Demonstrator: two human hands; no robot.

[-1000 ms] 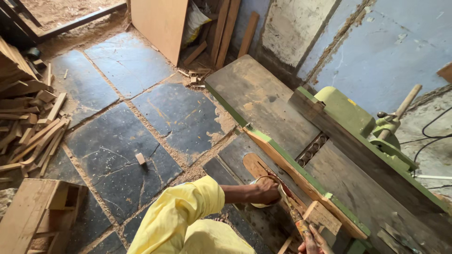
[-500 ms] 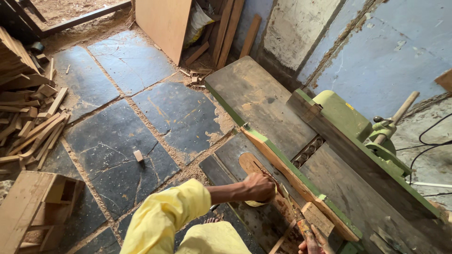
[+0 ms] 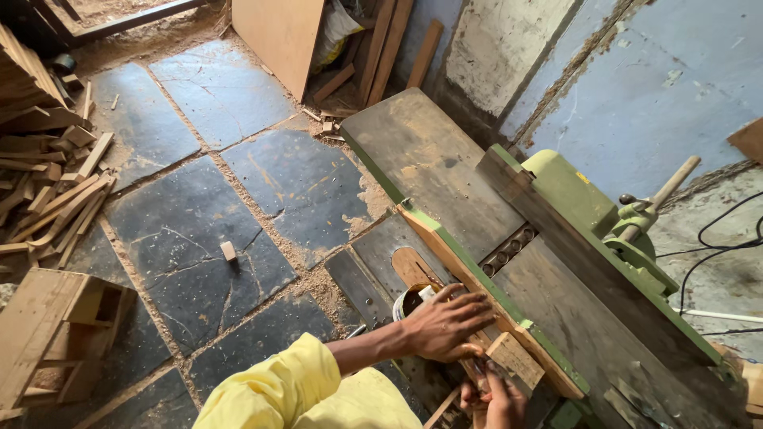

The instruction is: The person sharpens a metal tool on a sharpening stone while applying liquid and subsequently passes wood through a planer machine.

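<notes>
Wooden strip (image 3: pixel 477 369) lies under left hand (image 3: pixel 445 326), above right hand (image 3: pixel 497 397).

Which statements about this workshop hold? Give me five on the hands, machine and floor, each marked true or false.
1. The left hand lies spread on the wooden strip at the machine's near edge. True.
2. The sleeve is blue. False: it is yellow.
3. A small wooden block lies alone on the stone floor. True.
4. The machine is painted red. False: its body is green.
5. The wood scraps are piled on the machine's table. False: they lie on the floor at the left.
</notes>
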